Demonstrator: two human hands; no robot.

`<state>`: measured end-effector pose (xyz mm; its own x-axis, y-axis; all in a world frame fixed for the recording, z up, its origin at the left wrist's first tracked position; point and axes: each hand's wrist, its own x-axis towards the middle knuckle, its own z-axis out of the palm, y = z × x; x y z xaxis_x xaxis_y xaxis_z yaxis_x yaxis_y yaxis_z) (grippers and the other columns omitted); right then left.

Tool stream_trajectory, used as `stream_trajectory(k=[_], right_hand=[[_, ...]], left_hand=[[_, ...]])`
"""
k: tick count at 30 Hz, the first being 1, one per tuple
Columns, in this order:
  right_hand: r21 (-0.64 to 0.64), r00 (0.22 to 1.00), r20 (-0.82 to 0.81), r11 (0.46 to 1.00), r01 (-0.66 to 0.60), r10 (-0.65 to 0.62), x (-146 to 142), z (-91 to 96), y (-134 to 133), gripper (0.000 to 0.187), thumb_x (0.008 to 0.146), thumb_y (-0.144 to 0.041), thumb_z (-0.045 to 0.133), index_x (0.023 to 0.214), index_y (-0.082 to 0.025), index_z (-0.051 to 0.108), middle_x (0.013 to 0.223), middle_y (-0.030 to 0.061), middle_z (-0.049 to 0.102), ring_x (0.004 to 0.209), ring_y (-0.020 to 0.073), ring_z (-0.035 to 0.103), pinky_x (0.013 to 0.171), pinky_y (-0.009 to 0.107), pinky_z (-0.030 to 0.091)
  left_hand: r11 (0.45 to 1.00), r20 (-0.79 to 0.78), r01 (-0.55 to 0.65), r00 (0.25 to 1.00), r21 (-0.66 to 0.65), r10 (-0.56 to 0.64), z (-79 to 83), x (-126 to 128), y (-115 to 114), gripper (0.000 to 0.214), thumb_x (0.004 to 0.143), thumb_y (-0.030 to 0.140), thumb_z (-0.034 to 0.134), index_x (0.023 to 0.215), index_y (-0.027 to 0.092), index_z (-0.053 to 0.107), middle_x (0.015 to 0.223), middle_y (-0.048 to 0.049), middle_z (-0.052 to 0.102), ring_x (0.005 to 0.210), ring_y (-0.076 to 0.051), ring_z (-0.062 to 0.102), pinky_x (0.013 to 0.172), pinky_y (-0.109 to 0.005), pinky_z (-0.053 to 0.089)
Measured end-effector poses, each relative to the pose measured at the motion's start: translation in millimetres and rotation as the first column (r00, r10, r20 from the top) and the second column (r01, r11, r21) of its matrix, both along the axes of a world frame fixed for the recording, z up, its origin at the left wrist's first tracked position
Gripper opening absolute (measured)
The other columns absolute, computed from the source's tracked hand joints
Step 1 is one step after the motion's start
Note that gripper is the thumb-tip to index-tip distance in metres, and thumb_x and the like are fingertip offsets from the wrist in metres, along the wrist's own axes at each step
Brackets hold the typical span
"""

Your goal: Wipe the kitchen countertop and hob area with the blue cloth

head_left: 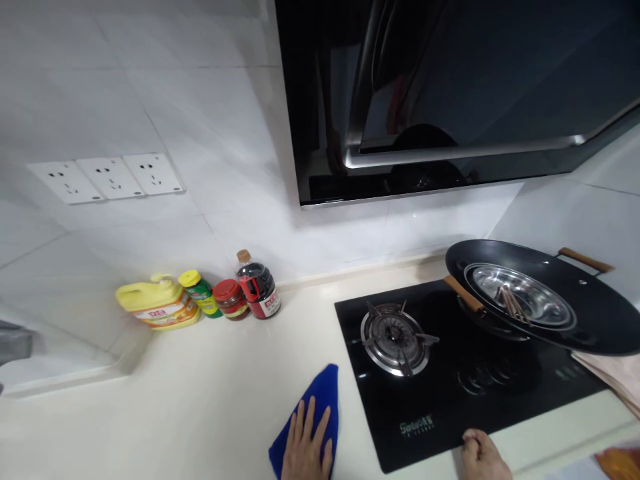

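Note:
My left hand [306, 445] lies palm down with fingers spread on a folded blue cloth [323, 390], which rests on the pale countertop to the left of the black gas stove [440, 400]. My right hand [483, 457] is curled into a fist at the stove's front edge, and nothing shows in it. Right of the left hand, the near burner [395, 339] carries a metal pot support. A large black wok [600, 320] with wooden handles sits over the other burner, holding a steel bowl [540, 293] and some thin brown sticks [513, 303].
Against the back wall stand a yellow jug [163, 307], a green bottle with a yellow cap [200, 293], a red-lidded jar [231, 300] and a dark sauce bottle [259, 287]. A black range hood [450, 100] overhangs the stove. Wall sockets [107, 179] are at left; a pinkish cloth [613, 380] lies at right.

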<state>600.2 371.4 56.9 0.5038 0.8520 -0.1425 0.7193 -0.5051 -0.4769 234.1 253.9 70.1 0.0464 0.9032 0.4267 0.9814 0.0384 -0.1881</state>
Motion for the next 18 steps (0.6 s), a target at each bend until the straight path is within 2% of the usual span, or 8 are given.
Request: stream_trajectory(k=[4,9,13,18], right_hand=[[0.009,0.999,0.036,1.000,-0.023,0.023,4.2,-2.5,-0.3,0.028,0.088,-0.033,0.042,0.093,-0.026,0.068,0.090,0.0065,0.074,0.064,0.0242,0.063,0.058,0.032,0.043],[-0.062,0.999,0.023,0.998,-0.033,0.034,15.1,-6.9,1.0,0.030,0.086,-0.034,0.043,0.097,-0.025,0.069,0.087,0.0073,0.073,0.062,0.0239,0.061,0.057,0.031,0.041],[-0.077,0.998,0.045,0.997,-0.033,0.036,16.3,-4.4,0.8,0.032,0.084,-0.036,0.042,0.098,-0.024,0.069,0.091,0.0095,0.073,0.062,0.0251,0.060,0.057,0.033,0.042],[-0.125,0.994,0.101,0.992,-0.023,0.036,12.3,1.7,-1.8,0.035,0.087,-0.035,0.037,0.105,-0.023,0.065,0.090,0.0103,0.072,0.058,0.0243,0.058,0.058,0.034,0.044]], left_hand=[[0.995,-0.084,0.102,0.991,-0.007,-0.102,3.9,-31.3,-52.8,0.069,0.085,0.029,0.056,0.152,0.029,0.038,0.152,-0.0098,0.046,0.133,-0.031,0.052,0.093,-0.041,0.060],[0.967,-0.014,0.186,0.981,-0.172,-0.191,29.5,-85.9,-95.7,0.065,0.089,0.036,0.057,0.151,0.035,0.037,0.157,-0.0041,0.039,0.140,-0.029,0.044,0.100,-0.041,0.056],[0.942,0.047,0.229,0.973,-0.247,-0.224,45.9,-138.4,-106.7,0.064,0.090,0.031,0.054,0.151,0.036,0.036,0.158,-0.0036,0.037,0.142,-0.029,0.041,0.106,-0.044,0.051],[0.942,0.142,0.185,0.978,-0.279,-0.150,45.3,-196.8,-98.3,0.060,0.092,0.032,0.052,0.150,0.038,0.038,0.157,-0.0023,0.037,0.141,-0.029,0.042,0.110,-0.047,0.046]])
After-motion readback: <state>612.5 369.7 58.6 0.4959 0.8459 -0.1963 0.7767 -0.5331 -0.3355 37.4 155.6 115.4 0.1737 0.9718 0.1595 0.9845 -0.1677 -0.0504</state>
